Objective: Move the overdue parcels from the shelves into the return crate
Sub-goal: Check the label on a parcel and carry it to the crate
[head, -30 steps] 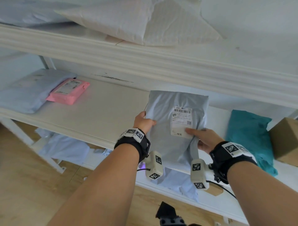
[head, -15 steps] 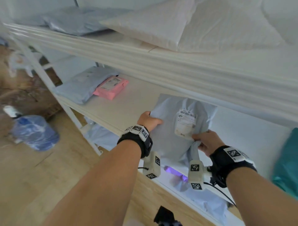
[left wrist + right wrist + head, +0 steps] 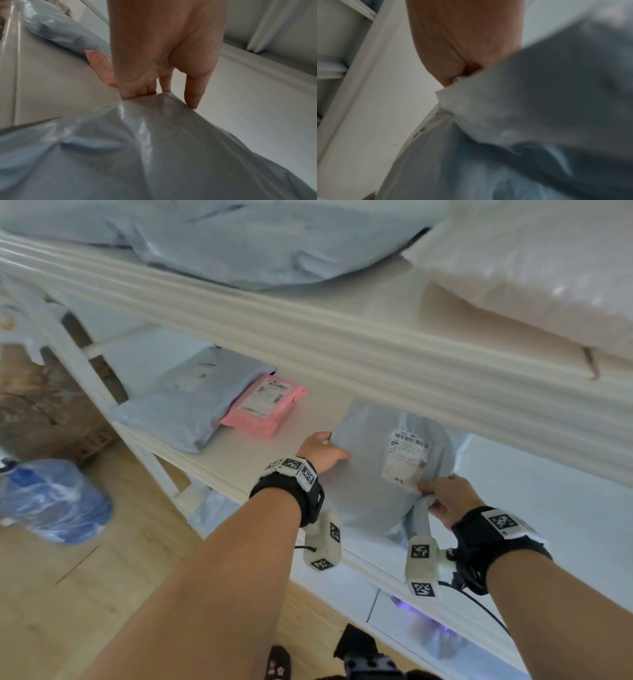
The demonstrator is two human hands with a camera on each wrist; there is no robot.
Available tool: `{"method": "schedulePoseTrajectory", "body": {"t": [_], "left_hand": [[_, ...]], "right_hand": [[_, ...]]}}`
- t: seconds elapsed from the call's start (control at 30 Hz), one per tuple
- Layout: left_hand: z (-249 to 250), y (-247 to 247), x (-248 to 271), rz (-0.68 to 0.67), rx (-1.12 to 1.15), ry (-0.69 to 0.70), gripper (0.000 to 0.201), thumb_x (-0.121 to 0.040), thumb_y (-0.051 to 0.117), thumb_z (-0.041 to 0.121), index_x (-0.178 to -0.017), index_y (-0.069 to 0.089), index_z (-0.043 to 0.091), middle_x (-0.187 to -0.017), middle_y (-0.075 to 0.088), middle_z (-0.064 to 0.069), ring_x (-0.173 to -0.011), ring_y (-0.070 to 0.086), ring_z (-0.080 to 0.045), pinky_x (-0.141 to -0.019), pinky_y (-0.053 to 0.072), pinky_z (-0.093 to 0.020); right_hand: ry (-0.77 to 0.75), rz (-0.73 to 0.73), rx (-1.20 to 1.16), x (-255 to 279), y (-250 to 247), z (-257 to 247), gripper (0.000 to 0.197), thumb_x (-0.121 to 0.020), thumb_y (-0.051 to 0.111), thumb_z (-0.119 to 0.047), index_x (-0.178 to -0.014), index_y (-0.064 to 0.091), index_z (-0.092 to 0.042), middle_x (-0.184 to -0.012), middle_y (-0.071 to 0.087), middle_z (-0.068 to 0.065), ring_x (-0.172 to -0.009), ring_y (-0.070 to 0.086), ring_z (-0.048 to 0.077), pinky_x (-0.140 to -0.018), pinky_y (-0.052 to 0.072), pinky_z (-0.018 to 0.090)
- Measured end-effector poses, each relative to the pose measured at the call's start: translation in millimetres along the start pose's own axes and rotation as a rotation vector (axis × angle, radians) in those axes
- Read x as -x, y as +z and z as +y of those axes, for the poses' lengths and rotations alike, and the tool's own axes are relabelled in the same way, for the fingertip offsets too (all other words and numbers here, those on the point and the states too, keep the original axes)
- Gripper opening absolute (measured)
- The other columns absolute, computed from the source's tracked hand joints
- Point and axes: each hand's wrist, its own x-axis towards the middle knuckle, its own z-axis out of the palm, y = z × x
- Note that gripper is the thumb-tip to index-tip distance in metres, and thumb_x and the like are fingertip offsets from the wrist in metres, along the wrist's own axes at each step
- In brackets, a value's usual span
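Gripping from both sides, that's the story here: the left hand (image 3: pixel 320 453) has its thumb on top and fingers (image 3: pixel 150 90) tucked under the far left edge of the pale grey-blue plastic mailer bag (image 3: pixel 373 491), while the right hand (image 3: pixel 448 501) pinches the bag's lower right side, just beside the corner of its white printed shipping label (image 3: pixel 407 460). Two hands on a soft, floppy bag makes sense; held at one corner it would likely sag and swing. The label faces up toward the head camera, probably so it can be checked as overdue.

The bag sits at the front of the white middle shelf (image 3: pixel 274 460), its near end overhanging the shelf lip, its far end tucked below the white upper shelf's ribbed edge (image 3: pixel 342 337). That low edge is likely why the bag comes out flat and forward. My read: the pull-out is under way, with the carry to the crate yet to come.

Further left on the same shelf, well apart, lie a small pink padded parcel (image 3: pixel 263 405) and a larger grey plastic mailer (image 3: pixel 185 405), touching each other. Up top rest a big blue-grey bag (image 3: pixel 239 241) and a white bubble-wrap mailer (image 3: pixel 534 261). Down on the wooden floor sits a blue water jug (image 3: pixel 51 501). No return crate in sight.
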Motion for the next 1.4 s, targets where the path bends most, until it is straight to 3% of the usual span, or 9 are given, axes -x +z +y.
{"method": "schedulePoseTrajectory", "body": {"t": [0.13, 0.27, 0.37, 0.5, 0.57, 0.67, 0.77, 1.03, 1.4], "left_hand": [[-7.3, -34.8, -36.3, -0.087, -0.110, -0.003, 0.039, -0.084, 0.069, 0.012, -0.122, 0.064, 0.015, -0.110, 0.066, -0.004, -0.099, 0.062, -0.022, -0.082, 0.047, -0.025], [-7.7, -61.6, -70.2, 0.044, -0.387, 0.101, 0.042, -0.084, 0.062, 0.008, -0.125, 0.062, 0.015, -0.131, 0.059, -0.003, -0.121, 0.054, -0.022, -0.104, 0.042, -0.031], [1.5, -89.6, -87.7, 0.237, -0.573, 0.152, 0.043, -0.085, 0.058, 0.014, -0.127, 0.059, 0.024, -0.136, 0.050, -0.006, -0.127, 0.045, -0.026, -0.104, 0.041, -0.043], [-0.6, -117.7, -106.5, 0.220, -0.713, 0.028, 0.051, -0.090, 0.054, 0.038, -0.139, 0.047, 0.029, -0.154, 0.027, -0.005, -0.141, 0.028, -0.031, -0.113, 0.023, -0.054], [-8.1, -121.8, -113.6, 0.167, -0.750, 0.005, 0.058, -0.083, 0.058, 0.038, -0.139, 0.045, 0.030, -0.153, 0.028, -0.009, -0.139, 0.030, -0.035, -0.112, 0.028, -0.053], [-13.3, -119.2, -116.0, 0.148, -0.827, 0.088, 0.054, -0.083, 0.059, 0.029, -0.136, 0.049, 0.032, -0.143, 0.039, -0.009, -0.131, 0.039, -0.034, -0.105, 0.038, -0.053], [-13.9, -112.7, -121.3, 0.127, -0.813, 0.192, 0.050, -0.084, 0.057, 0.022, -0.132, 0.054, 0.034, -0.137, 0.046, -0.007, -0.126, 0.042, -0.032, -0.101, 0.042, -0.052], [-11.5, -75.5, -120.4, 0.057, -0.770, 0.217, 0.059, -0.087, 0.055, 0.020, -0.141, 0.044, 0.039, -0.150, 0.031, -0.004, -0.139, 0.023, -0.033, -0.111, 0.029, -0.053], [-3.8, -64.2, -109.7, 0.158, -0.714, 0.234, 0.044, -0.090, 0.055, 0.028, -0.134, 0.055, 0.028, -0.139, 0.046, -0.005, -0.127, 0.040, -0.030, -0.105, 0.038, -0.044]], "right_hand": [[-0.022, 0.084, 0.158, -8.6, 31.4, 1.4, 0.018, -0.088, 0.060, 0.004, -0.093, 0.055, -0.013, -0.092, 0.057, 0.008, -0.071, 0.057, 0.019, -0.049, 0.052, 0.026], [0.004, 0.320, 0.329, -10.7, 41.3, 8.3, 0.015, -0.085, 0.064, 0.000, -0.094, 0.054, -0.004, -0.099, 0.057, 0.017, -0.085, 0.055, 0.027, -0.062, 0.047, 0.033], [0.010, 0.459, 0.406, -11.0, 44.6, 11.0, 0.020, -0.081, 0.068, -0.004, -0.098, 0.059, 0.002, -0.092, 0.059, 0.016, -0.082, 0.054, 0.026, -0.066, 0.042, 0.031], [-0.036, 0.511, 0.262, -14.5, 49.6, 13.2, 0.081, -0.055, 0.077, -0.034, -0.125, 0.055, -0.001, -0.104, 0.067, 0.013, -0.090, 0.063, 0.027, -0.078, 0.051, 0.035], [-0.060, 0.496, 0.233, -12.7, 51.7, 15.1, 0.101, -0.048, 0.079, -0.048, -0.135, 0.045, -0.010, -0.116, 0.064, 0.007, -0.100, 0.064, 0.028, -0.092, 0.051, 0.042], [-0.050, 0.462, 0.295, -4.8, 56.0, 16.0, 0.052, -0.073, 0.083, -0.027, -0.113, 0.057, -0.007, -0.105, 0.065, 0.009, -0.092, 0.062, 0.027, -0.085, 0.051, 0.038], [-0.027, 0.496, 0.389, -5.3, 57.5, 16.7, 0.025, -0.077, 0.081, -0.018, -0.089, 0.063, -0.005, -0.095, 0.065, 0.013, -0.085, 0.061, 0.027, -0.080, 0.050, 0.035], [0.056, 0.615, 0.385, -11.7, 42.0, 20.4, 0.031, -0.077, 0.073, -0.011, -0.103, 0.066, 0.004, -0.091, 0.063, 0.013, -0.084, 0.059, 0.026, -0.077, 0.047, 0.031], [0.045, 0.540, 0.428, -4.8, 41.0, -9.2, 0.029, -0.087, 0.061, -0.005, -0.114, 0.059, 0.005, -0.102, 0.061, 0.017, -0.088, 0.056, 0.026, -0.082, 0.048, 0.034]]}}
